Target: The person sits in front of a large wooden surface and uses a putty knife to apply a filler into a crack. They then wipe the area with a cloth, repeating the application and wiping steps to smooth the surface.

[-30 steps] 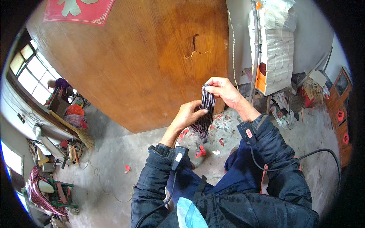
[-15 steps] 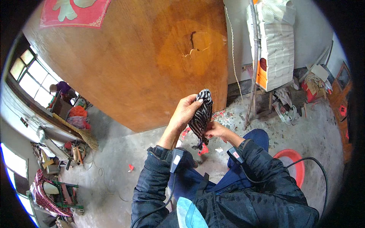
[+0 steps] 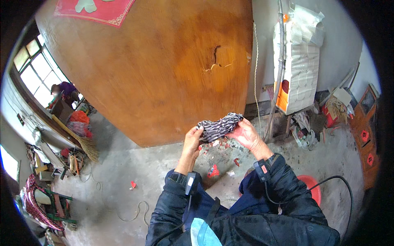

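**Striped cloth held between both hands above a concrete floor**

The left hand [image 3: 192,137] and the right hand [image 3: 246,134] hold a small black-and-white striped cloth [image 3: 218,126] between them, up in the air in front of the person. Each grip is closed on one end of the cloth: the left fingers pinch its left end, the right hand wraps its right end. The cloth lies roughly level, bunched into a narrow roll, its right end slightly higher.

No surface carries the cloth; below it is the bare grey concrete floor [image 3: 123,172], strewn with scraps of red paper [image 3: 213,171] near the person's knees. Just beyond the hands a large round wooden tabletop [image 3: 156,65] stands on edge against the far wall, with a crack and a chipped patch in its face. A red paper hanging [image 3: 94,9] shows at the far left top.

To the right stands a tall white package of rolls [image 3: 301,69] beside a leaning pole, with clutter on the floor near it. A red basin [image 3: 312,190] sits at the near right, partly hidden by the dark sleeve. On the far left are windows [image 3: 39,74], a straw broom [image 3: 80,139] and another person [image 3: 63,90] bent over by the wall.
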`<move>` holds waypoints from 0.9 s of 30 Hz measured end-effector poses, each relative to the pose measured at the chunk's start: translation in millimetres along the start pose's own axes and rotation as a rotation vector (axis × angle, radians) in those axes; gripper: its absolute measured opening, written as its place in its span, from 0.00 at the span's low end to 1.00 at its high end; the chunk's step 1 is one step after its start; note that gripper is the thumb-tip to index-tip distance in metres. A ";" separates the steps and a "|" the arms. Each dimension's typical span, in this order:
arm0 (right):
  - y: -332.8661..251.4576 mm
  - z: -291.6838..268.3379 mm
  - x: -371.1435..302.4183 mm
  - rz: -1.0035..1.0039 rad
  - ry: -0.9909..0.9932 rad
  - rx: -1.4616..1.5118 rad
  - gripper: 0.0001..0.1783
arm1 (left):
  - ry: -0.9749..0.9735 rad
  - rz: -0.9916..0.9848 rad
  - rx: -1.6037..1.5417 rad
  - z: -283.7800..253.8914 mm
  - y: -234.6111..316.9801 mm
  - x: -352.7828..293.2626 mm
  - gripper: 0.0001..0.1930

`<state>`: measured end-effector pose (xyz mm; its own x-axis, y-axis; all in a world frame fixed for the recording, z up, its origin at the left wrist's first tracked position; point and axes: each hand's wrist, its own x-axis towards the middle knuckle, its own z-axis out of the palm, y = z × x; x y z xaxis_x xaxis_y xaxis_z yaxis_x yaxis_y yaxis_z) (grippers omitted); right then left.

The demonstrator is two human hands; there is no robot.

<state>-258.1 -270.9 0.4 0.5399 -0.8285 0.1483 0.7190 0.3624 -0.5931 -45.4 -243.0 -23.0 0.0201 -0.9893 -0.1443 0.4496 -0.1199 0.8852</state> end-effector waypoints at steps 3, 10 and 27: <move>3.3 3.8 4.0 -0.063 -0.026 -0.012 0.20 | 0.053 -0.145 0.031 4.8 -15.9 -5.8 0.09; 13.1 -29.2 -2.0 0.036 0.057 -0.068 0.18 | -0.192 0.049 -0.405 14.7 -42.8 -3.3 0.15; 57.3 -44.3 1.9 -0.284 0.225 -1.215 0.30 | -0.012 0.082 -0.517 33.2 -89.0 31.6 0.12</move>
<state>-235.3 -270.7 -68.4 0.2612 -0.9099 0.3224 -0.1311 -0.3643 -0.9220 -114.4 -266.3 -91.6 0.0651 -0.9950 -0.0762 0.8293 0.0115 0.5587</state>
